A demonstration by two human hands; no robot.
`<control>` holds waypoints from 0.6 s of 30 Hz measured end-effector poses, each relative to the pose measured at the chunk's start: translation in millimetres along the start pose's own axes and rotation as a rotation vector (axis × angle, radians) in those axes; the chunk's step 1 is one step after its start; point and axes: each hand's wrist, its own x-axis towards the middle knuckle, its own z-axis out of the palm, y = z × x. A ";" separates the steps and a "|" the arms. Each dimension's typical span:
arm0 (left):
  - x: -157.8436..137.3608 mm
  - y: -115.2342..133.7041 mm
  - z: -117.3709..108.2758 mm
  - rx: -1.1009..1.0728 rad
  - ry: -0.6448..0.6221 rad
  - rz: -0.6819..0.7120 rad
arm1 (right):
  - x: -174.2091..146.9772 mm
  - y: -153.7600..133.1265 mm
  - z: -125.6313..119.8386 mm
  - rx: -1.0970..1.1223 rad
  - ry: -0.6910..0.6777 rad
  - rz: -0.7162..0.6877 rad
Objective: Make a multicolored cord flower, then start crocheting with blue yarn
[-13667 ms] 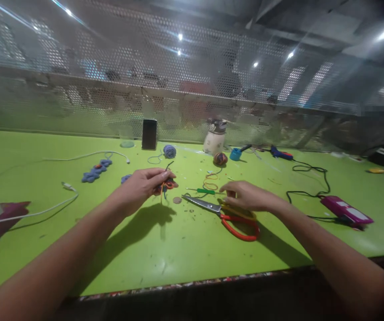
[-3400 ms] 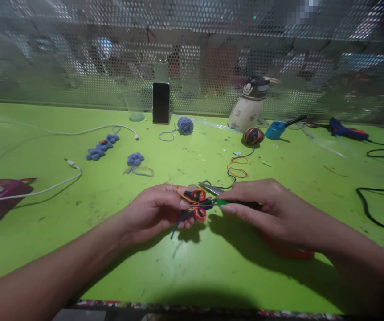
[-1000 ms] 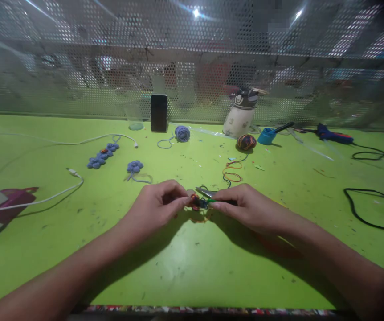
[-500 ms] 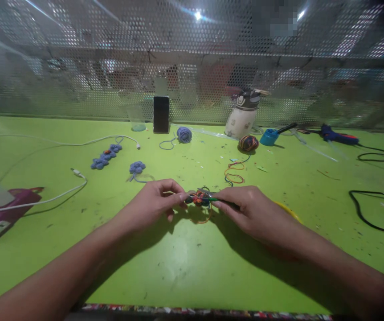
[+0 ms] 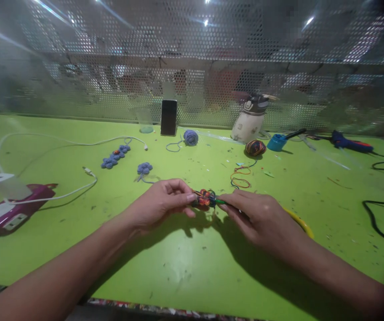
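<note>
A small piece of multicoloured crochet (image 5: 206, 198) in orange, red and dark yarn is held above the green table. My left hand (image 5: 168, 198) pinches its left end between thumb and fingers. From the right, my right hand (image 5: 255, 216) grips a green-handled crochet hook (image 5: 220, 201), whose end meets the yarn. Loose strands hang around the piece. Beyond my hands, a wavy length of yarn runs to a multicoloured yarn ball (image 5: 255, 148).
Blue crocheted flowers (image 5: 144, 168), a joined flower strip (image 5: 116, 156) and a blue yarn ball (image 5: 190, 137) lie ahead. A purple power strip (image 5: 38, 199) with white cables is left. Behind stand a phone (image 5: 169, 117) and bottle (image 5: 249, 120). A yellow curved object (image 5: 300, 223) shows beside my right wrist.
The view has shifted, so the table things sit further right. Both hands keep their hold; the crochet piece is turned slightly, and the grey metal seen over it earlier no longer shows.
</note>
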 end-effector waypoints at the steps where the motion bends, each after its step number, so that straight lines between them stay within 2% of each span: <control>1: -0.1 0.1 -0.3 0.028 0.009 0.015 | 0.0 -0.5 -0.2 0.003 0.010 -0.004; 7: -1.4 0.6 0.6 0.158 0.037 0.088 | 1.0 -3.2 -4.4 0.132 -0.022 0.045; 12: -1.7 -2.4 0.6 0.105 0.034 0.124 | 1.0 -2.0 -6.0 0.214 -0.035 0.064; 18: -1.3 -3.1 3.4 -0.085 -0.016 0.076 | 0.5 -3.3 -5.6 0.240 -0.018 0.021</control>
